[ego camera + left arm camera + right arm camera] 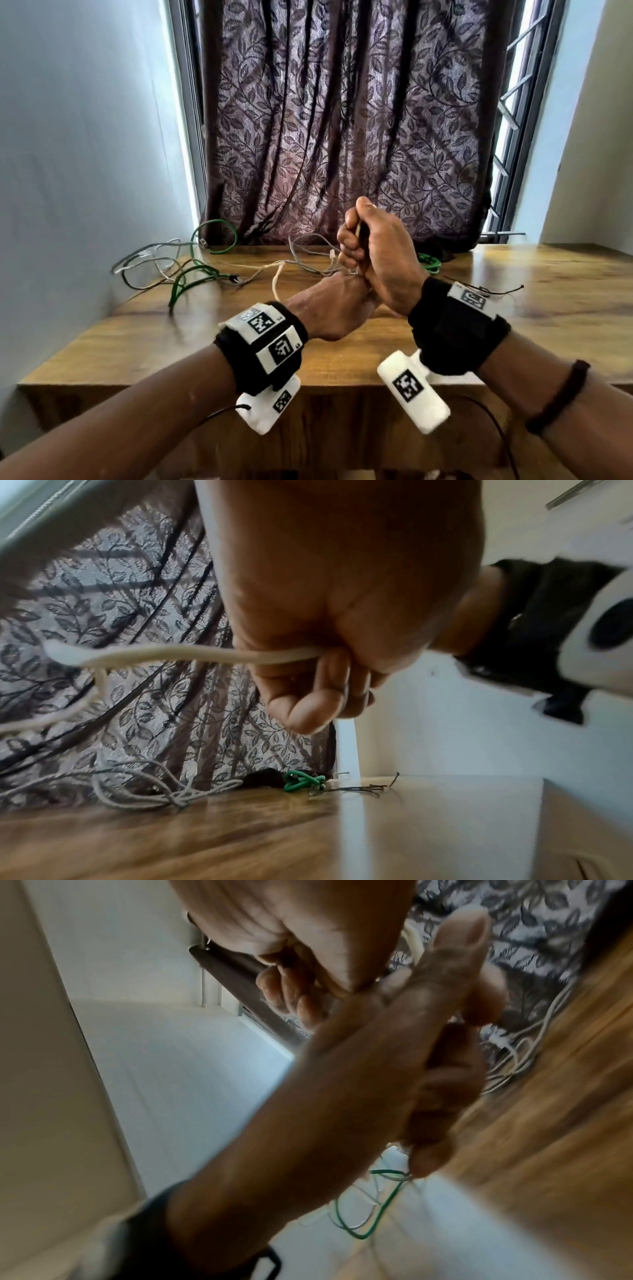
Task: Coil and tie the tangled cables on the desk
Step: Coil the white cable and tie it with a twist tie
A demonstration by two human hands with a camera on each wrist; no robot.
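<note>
My right hand point(373, 246) is raised above the wooden desk point(531, 325), fist curled round a cream cable point(275, 284) that leaves it at the little-finger side point(192, 654). My left hand point(332, 308) sits just below and against it. Its fingers point(441, 1085) are curled and its thumb is straight, but the right hand hides most of its grip on the cable. The cream cable trails left onto the desk toward a loose tangle of grey cables point(150, 257) and a green cable point(195, 274).
A small coiled green cable point(428, 263) lies at the back right, with thin dark ties point(359, 790) beside it. More grey cable point(308, 246) lies behind my hands. A patterned curtain point(342, 120) hangs behind the desk, and a wall closes the left side.
</note>
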